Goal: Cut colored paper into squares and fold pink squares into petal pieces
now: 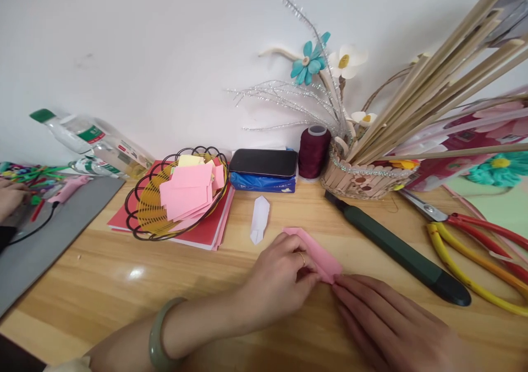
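Observation:
A folded strip of pink paper [317, 251] lies slantwise on the wooden table between my hands. My left hand [284, 273], with a ring on it and a bangle at the wrist, has its fingers curled onto the near long side of the strip. At the strip's lower right corner, my right hand [383, 317] pinches the paper between thumb and fingertips; its other fingers lie stretched together. Just beyond my left hand rests a small folded white paper piece [260, 220].
A wire-rimmed basket [140, 218] of pink and yellow paper sits left on red sheets. Behind are a phone [264, 162], a maroon thread spool [314, 152] and a stick-filled planter [363, 179]. A green-handled tool [396, 245] and scissors [474, 223] lie right. Another person's hand [12, 196] is far left.

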`<action>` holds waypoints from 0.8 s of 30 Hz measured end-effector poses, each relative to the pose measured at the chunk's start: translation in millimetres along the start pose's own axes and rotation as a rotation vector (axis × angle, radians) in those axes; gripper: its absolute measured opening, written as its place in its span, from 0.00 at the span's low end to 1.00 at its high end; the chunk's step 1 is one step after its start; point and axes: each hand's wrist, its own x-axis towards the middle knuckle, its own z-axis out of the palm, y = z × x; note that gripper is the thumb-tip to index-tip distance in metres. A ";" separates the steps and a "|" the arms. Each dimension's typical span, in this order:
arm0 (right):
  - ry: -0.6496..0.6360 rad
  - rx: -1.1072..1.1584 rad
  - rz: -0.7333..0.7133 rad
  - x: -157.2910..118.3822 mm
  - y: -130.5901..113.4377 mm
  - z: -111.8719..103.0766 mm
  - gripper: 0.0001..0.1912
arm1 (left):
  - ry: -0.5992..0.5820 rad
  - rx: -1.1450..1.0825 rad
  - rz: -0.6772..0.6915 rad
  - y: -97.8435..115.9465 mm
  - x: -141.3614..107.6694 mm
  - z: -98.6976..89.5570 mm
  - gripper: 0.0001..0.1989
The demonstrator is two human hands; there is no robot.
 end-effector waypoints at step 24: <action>-0.078 -0.013 0.096 -3.0 -7.6 4.2 0.17 | -0.071 0.007 -0.073 3.8 3.5 0.5 0.05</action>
